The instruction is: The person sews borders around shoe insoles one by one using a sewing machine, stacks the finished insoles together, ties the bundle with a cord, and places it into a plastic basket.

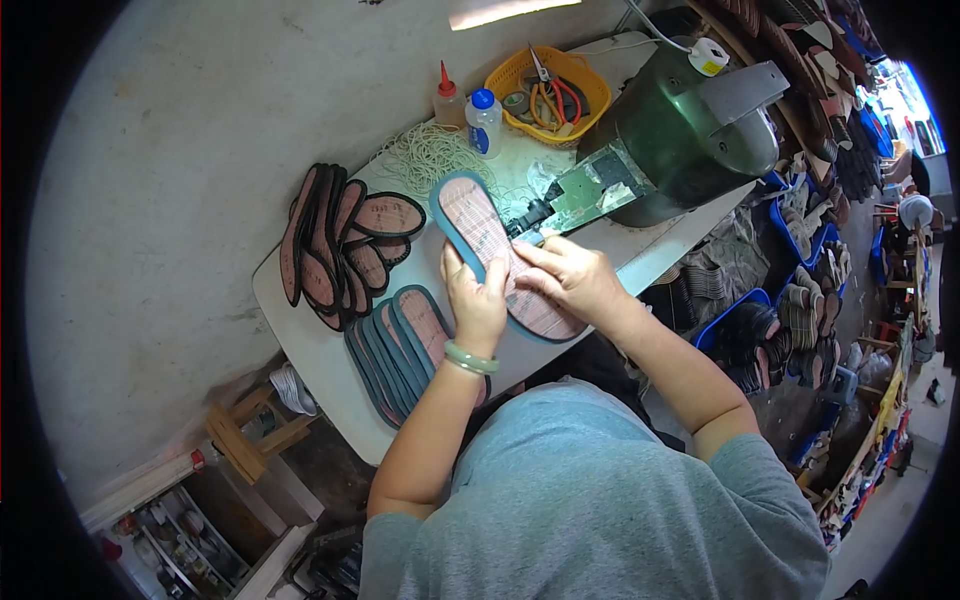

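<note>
A pink patterned sole with a teal edge (467, 212) is held up in front of the green machine's (600, 185) working end. My left hand (477, 298) grips its left edge, thumb on the pink face, a jade-coloured bangle on the wrist. My right hand (568, 275) is closed at the sole's right edge, its fingers bent over the pink surface; part of the sole is hidden under it. Left of my left forearm lies a row of teal-edged soles (418, 320). Above that row is a pile of black-edged pink soles (390, 214).
A tangle of pale cord (430, 158) lies on the white table (330, 362) near the wall. Behind it stand a red-tipped bottle (449, 103), a blue-capped bottle (484, 122) and a yellow basket of tools (598, 88). Blue bins (722, 318) of footwear parts are at the right.
</note>
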Demonstrator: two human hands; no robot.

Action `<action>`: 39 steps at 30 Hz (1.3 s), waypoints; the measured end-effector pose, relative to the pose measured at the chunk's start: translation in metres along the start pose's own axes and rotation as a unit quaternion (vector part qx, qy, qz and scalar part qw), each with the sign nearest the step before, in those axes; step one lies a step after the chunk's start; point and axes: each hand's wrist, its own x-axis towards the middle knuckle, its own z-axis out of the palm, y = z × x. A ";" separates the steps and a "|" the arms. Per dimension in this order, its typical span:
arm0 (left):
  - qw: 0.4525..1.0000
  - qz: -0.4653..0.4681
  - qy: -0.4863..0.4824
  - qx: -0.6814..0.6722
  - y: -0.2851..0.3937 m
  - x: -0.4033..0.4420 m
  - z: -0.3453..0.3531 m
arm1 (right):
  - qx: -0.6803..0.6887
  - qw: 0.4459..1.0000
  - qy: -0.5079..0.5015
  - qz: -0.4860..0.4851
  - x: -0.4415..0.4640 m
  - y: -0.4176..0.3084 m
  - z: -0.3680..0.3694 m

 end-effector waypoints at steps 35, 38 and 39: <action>0.915 -0.039 -0.396 0.056 0.001 0.103 -0.047 | 0.508 0.736 -0.037 0.446 0.002 -0.002 0.027; 0.924 -0.185 -0.334 0.001 0.016 0.078 -0.047 | 0.472 0.763 -0.030 0.440 0.004 0.000 0.026; 0.922 -0.214 -0.322 -0.007 0.018 0.072 -0.047 | 0.458 0.774 -0.033 0.436 0.003 0.003 0.027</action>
